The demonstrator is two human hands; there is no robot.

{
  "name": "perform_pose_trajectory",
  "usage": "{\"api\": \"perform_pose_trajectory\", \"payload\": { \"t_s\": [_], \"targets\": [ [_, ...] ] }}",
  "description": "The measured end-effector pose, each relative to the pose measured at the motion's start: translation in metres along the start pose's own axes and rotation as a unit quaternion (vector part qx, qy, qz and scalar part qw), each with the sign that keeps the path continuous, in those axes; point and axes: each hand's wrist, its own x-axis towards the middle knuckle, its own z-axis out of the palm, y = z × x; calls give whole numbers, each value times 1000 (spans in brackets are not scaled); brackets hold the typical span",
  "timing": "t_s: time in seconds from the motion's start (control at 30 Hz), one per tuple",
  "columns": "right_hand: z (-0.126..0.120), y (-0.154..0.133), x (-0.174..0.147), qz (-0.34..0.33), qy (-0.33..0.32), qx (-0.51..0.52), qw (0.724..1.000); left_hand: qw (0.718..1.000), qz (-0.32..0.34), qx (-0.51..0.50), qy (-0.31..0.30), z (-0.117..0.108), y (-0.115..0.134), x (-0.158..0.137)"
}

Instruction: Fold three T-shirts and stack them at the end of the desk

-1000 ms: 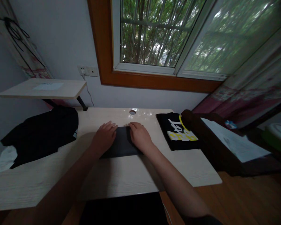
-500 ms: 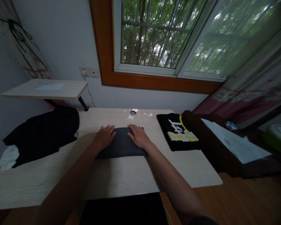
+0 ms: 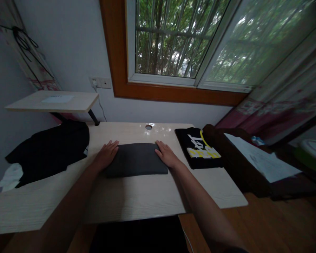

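A flat, dark grey rectangle that looks like a folded garment lies on the desk in front of me. My left hand rests at its left edge, fingers stretched out and pointing away from me. At the right edge lies my right hand, also with extended fingers, the thumb over the cloth. Neither hand grips anything. To the right is a folded black T-shirt with white and yellow print. A rumpled black garment is spread at the left, a white piece showing at its end.
The pale wooden desk has a cable hole near the wall. A raised shelf stands at the back left, over part of the black garment. Beyond the desk's right end is dark brown furniture with a white sheet on it.
Both hands have slid outward from the top of the grey garment to its sides, the left one leftward and the right one rightward. More of its surface shows now.
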Motion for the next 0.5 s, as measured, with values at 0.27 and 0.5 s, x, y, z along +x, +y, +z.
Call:
{"api": "perform_pose_trajectory", "payload": {
  "t_s": [0.27,0.5],
  "targets": [
    [0,17,-27,-30,120,63,990,995,57,6,79,0,-40,-28],
    [-7,9,-32,-58,169,100,979,988,93,6,120,-9,-24,-40]
  ]
}}
